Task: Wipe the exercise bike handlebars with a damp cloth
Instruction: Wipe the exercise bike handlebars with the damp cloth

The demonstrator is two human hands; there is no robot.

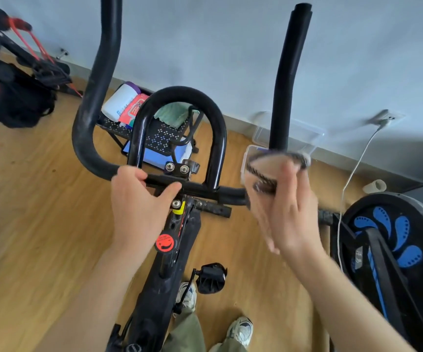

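Left hand (pixel 139 199) gripping tubular black handlebars (pixel 200 188), right hand (pixel 285 204) blurred

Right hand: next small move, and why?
Probably slide the right hand with the cloth up the right handlebar upright. The blurred hand is at its lower bend, the tube above is uncovered, and the left hand grips the crossbar.

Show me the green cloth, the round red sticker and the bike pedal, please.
green cloth (pixel 173 115): head view, on its folded middle.
red sticker (pixel 165 242): head view, on its centre.
bike pedal (pixel 211 276): head view, on its black body.
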